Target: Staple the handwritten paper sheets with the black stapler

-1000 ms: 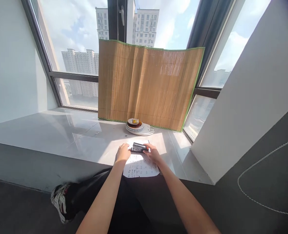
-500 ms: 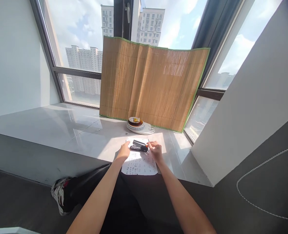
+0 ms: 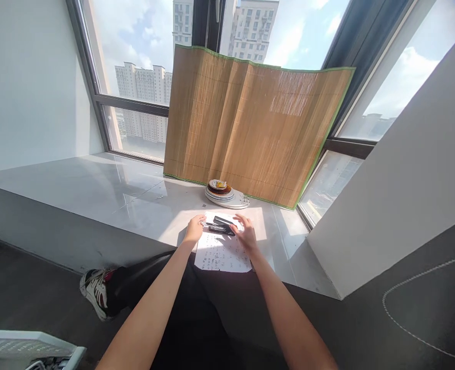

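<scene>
A black stapler [image 3: 223, 230] lies over a sheet of paper [image 3: 223, 257] covered in handwriting, its top arm raised from the base. My left hand [image 3: 194, 228] is closed at the stapler's left end, pinching a thin dark part that reaches toward its body. Whether that part is joined to the stapler is too small to tell. On the other side, my right hand [image 3: 246, 235] has thumb and fingers apart around the stapler's right end. The thumb is close to or touching it.
Behind the paper stands a stack of plates [image 3: 220, 195] on the grey tiled sill [image 3: 135, 198]. A bamboo mat [image 3: 250, 123] leans upright against the window. A white slanted wall [image 3: 397, 180] rises at right; a pale crate [image 3: 38, 339] sits on the floor at lower left.
My right hand's fingers have spread from a pinch at the stapler's right end. My left fingers have closed at its left end. The whole view has shifted slightly.
</scene>
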Tool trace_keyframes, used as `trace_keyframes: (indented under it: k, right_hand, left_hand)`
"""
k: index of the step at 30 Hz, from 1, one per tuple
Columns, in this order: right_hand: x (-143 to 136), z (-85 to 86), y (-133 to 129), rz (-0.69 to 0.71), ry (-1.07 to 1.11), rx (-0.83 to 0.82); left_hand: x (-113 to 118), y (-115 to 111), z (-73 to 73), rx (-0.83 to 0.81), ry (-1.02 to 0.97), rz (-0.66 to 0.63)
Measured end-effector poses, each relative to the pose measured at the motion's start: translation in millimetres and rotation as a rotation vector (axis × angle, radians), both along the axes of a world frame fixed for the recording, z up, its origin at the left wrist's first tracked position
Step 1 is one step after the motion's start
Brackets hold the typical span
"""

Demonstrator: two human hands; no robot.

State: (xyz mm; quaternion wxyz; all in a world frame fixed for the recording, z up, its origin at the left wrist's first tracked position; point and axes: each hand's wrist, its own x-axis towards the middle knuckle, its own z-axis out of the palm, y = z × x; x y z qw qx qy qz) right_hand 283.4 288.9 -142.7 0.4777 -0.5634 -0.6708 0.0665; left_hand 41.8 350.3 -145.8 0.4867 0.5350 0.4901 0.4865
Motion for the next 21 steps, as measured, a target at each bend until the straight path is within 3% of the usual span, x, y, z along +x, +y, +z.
trace_keyframes:
  k: [5, 9, 13, 17, 21]
  right_hand:
    - [-2, -3.9, -2, 0.001, -0.308, -0.041]
    - [-3, -4.3, -7, 0.014, -0.423, 0.244]
    - [-5, -4.8, -9, 0.008, -0.571, 0.448]
    - [-6, -4.0, -12, 0.009, -0.686, 0.492]
    - [-9, -2.0, -13, -0.008, -0.595, 0.437]
  left_hand:
    - [0, 3, -2.6, -0.061, -0.284, 0.021]
    - [3, 2, -0.4, -0.076, -0.362, 0.063]
    - [5, -2, 3.0, -0.132, -0.478, -0.023]
    - [6, -5, 7.1, -0.144, -0.544, -0.119]
    - [3, -6, 12.2, -0.130, -0.630, -0.099]
